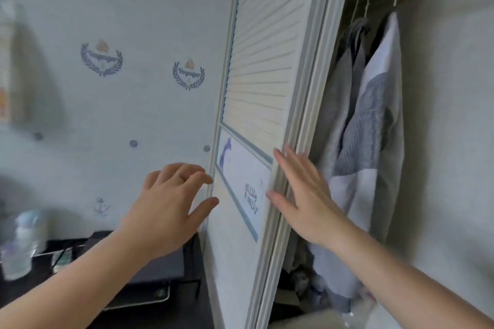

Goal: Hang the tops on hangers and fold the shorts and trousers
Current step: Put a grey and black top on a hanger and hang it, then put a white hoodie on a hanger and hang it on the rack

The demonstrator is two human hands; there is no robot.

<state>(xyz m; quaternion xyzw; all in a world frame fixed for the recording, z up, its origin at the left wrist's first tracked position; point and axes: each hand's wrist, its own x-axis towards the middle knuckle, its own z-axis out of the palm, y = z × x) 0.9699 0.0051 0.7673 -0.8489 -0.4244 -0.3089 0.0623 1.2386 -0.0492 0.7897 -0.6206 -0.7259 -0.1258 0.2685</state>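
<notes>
A white louvred wardrobe door (264,66) stands ajar in the middle of the view. My right hand (304,195) lies flat, fingers straight, against the door's right edge. My left hand (171,200) hovers at the door's left edge with relaxed fingers and holds nothing. Inside the wardrobe, to the right, hang several tops on hangers: a white one with a grey-blue print (379,120) and grey ones (344,82) behind it. The hanger hooks (366,7) reach up to a rail near the top.
The wallpapered wall (120,74) with anchor prints fills the left. A black unit (149,275) with a dark flat case stands at lower left, and blurred plastic bottles (21,245) are at its left. More clothes lie heaped on the wardrobe floor (302,280).
</notes>
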